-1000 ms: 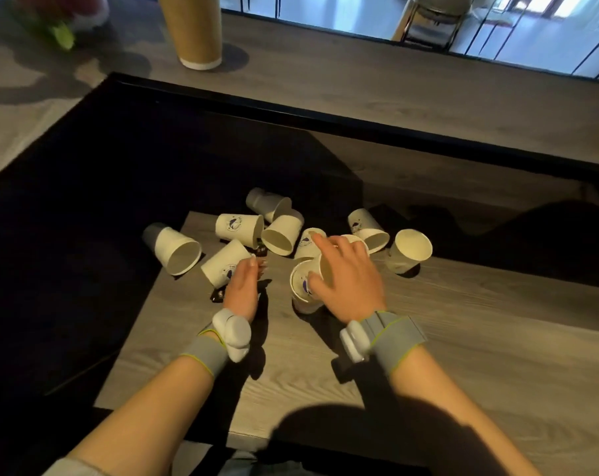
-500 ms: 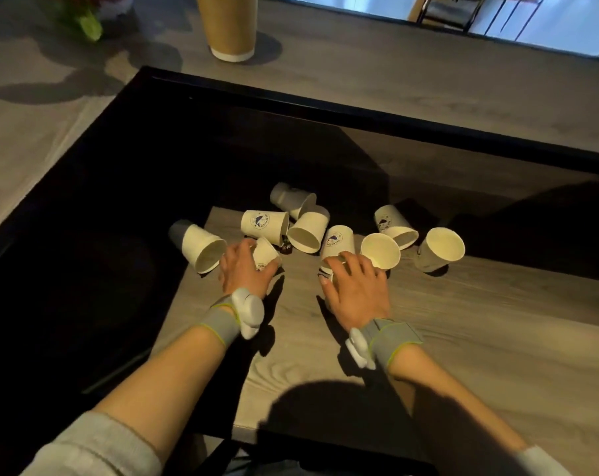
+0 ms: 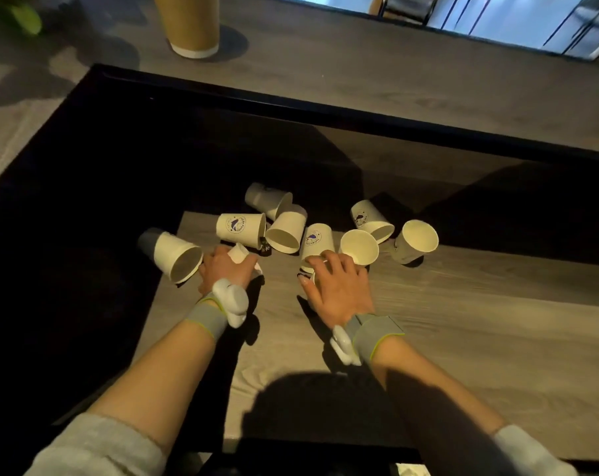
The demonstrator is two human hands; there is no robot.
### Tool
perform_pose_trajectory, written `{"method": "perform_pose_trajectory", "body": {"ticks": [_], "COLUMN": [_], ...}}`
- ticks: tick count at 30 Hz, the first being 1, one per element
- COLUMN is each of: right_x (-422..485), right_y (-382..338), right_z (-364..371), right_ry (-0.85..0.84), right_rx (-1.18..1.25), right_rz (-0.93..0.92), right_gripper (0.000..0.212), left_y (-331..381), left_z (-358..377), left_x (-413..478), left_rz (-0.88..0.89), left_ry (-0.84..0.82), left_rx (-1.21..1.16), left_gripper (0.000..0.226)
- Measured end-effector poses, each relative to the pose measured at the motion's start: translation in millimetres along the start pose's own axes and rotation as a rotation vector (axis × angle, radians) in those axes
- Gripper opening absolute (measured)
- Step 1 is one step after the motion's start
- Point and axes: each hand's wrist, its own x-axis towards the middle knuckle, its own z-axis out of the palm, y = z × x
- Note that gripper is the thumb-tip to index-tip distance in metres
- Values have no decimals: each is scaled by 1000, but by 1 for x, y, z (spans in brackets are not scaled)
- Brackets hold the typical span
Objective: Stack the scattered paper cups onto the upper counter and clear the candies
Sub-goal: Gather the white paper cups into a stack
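Wood-grain tabletop [image 3: 463, 338], dim, with a black ledge behind. Upper counter [image 3: 360, 80] lies beyond at 12 o'clock, with a tall brown cup [image 3: 192, 25] at 11. Tipped paper cups [image 3: 416, 240] cluster ahead, none stacked yet. Left hand [image 3: 222, 271]: fingers curled round a toppled cup [image 3: 239, 253], probably to lift it for nesting. Right hand [image 3: 339, 290]: fingers curled over a printed cup [image 3: 317, 239] at 1 o'clock, contact partly hidden. Dark candy [image 3: 266, 248], apparently wrapped, sits among the cups, untouched.
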Motion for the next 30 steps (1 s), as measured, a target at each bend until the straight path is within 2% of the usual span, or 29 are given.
{"method": "perform_pose_trajectory", "body": {"ticks": [3,6,10,12,15,17,19,20,23,24,27,30], "right_x": [-1,-4,-10,-12,-11,-12,-13,-15,-18,-18,-20,-17], "right_y": [2,2,-6,-13,-19,-15,-6,0,21,26,36,39], "right_z": [-2,-6,-29,-43,-55,-58,-59,-60,-59,-57,-54,-49], "right_ry": [-52,-69,53,52,67,107,147,174,282,299,282,184], "right_rx": [20,97,239,367,511,543,592,633,716,731,726,585], "right_rz": [-9,-18,-180,-268,-289,-266,-214,-169,-42,-19,-66,-166], "right_gripper": [63,73,83,91,96,90,79,74,67,67,67,69], "left_y": [0,8,28,36,43,46,45,44,44,43,38,37], "left_z": [-17,-36,-46,-42,-35,-31,-27,-25,-17,-14,-1,11], "left_x": [-17,-29,-42,-47,-50,-54,-58,-59,-63,-64,-68,-73], "left_rz": [161,316,423,483,528,526,500,474,388,370,276,202], "left_ry": [-130,-258,-313,-431,-597,-674,-720,-718,-618,-587,-543,-507], "left_rx": [-127,-190,-274,-258,-243,-279,-346,-386,-477,-460,-470,-493], "left_gripper": [46,41,38,45,71,88,90,84,40,35,37,48]}}
